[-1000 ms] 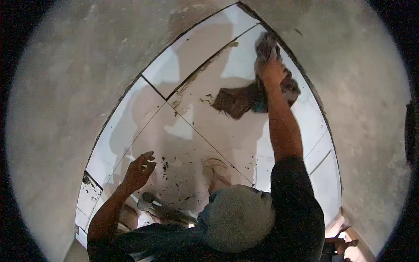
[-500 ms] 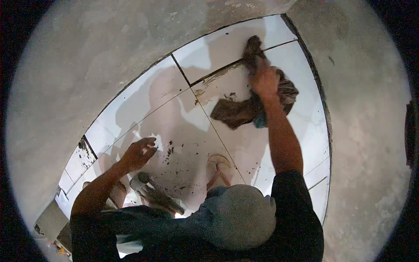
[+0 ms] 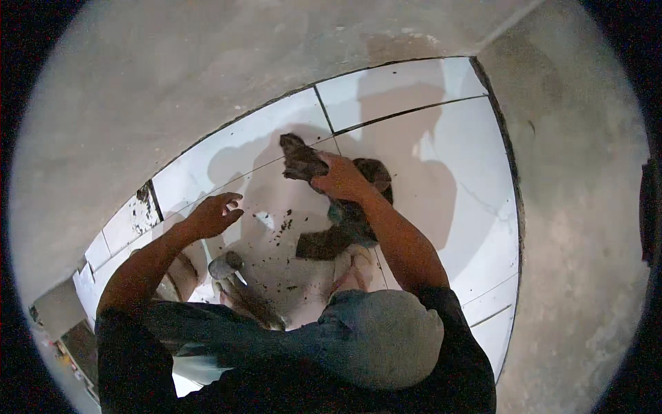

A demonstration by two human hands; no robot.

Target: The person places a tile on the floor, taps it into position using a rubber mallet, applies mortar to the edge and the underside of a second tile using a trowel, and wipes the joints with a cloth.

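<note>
My right hand [image 3: 341, 177] grips a crumpled dark brown rag [image 3: 327, 243] on the white floor tiles [image 3: 448, 214]. One end of the rag sticks out past my fingers toward the far left, and the rest trails back under my wrist toward my foot. To the left, my left hand [image 3: 212, 215] hovers over the tiles with its fingers bent and apart, holding nothing. Dark crumbs [image 3: 285, 224] lie scattered between that hand and the rag.
A mallet-like tool [image 3: 226, 265] with a thick round head rests near my left foot. My sandalled right foot [image 3: 354, 265] stands by the rag. Bare grey walls [image 3: 172, 83] border the tiles, with a dark gap [image 3: 510, 172] along the right edge.
My right hand has swept the rag leftward and nearer across the tiles. Brown smears along the far joint no longer show. My left hand has barely moved; the whole view has shifted slightly.
</note>
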